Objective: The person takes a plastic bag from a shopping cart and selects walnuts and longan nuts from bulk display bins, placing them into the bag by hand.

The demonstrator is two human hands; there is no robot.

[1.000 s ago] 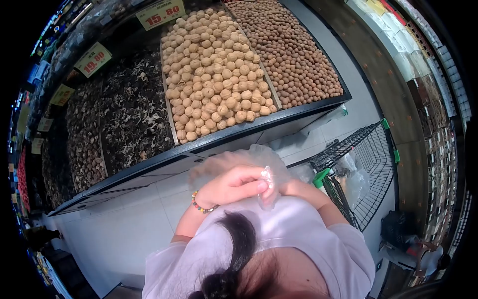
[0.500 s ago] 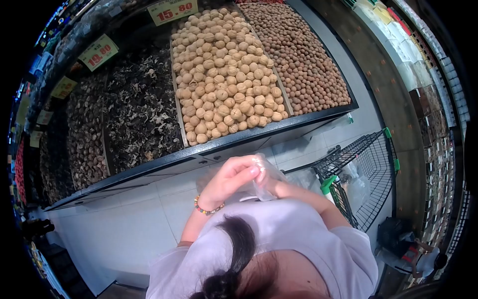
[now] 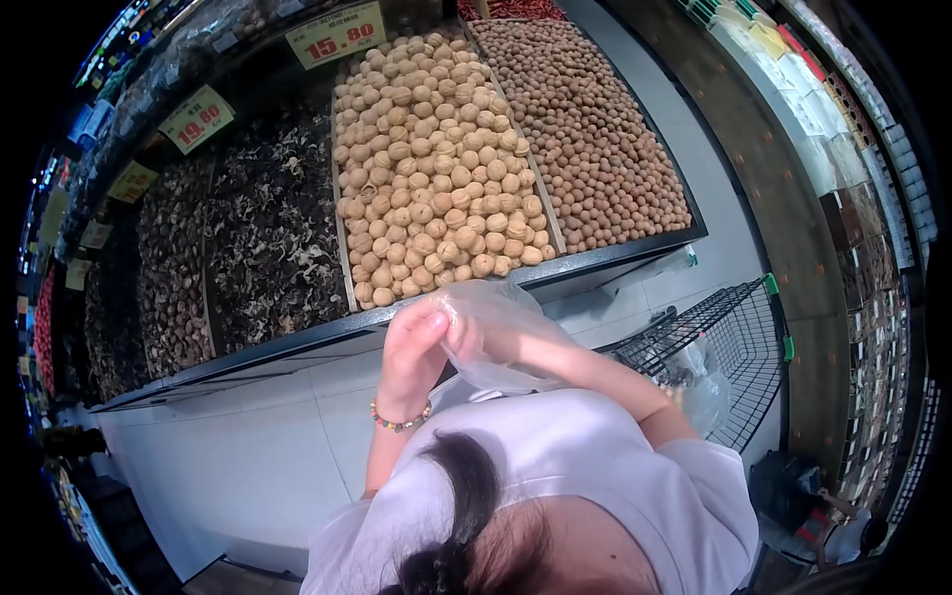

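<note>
My left hand, with a beaded bracelet on its wrist, pinches the edge of a clear plastic bag in front of my chest. Right beside it, my right hand shows blurred through the plastic, its fingers bent and closed at the bag's edge. The bag spreads over that hand and part of the forearm. Just beyond both hands is the dark front rim of a display bin. Behind that rim lie pale walnuts, with smaller brown nuts to their right.
Dark dried fungus and dried mushrooms fill the sections at left, below price signs. A black wire cart with plastic bags inside stands at right. Another person is at lower right, near shelves.
Both hands have moved left and slightly up, nearer the bin's rim. The bag, bunched around the fingers before, is now spread over my right hand and forearm.
</note>
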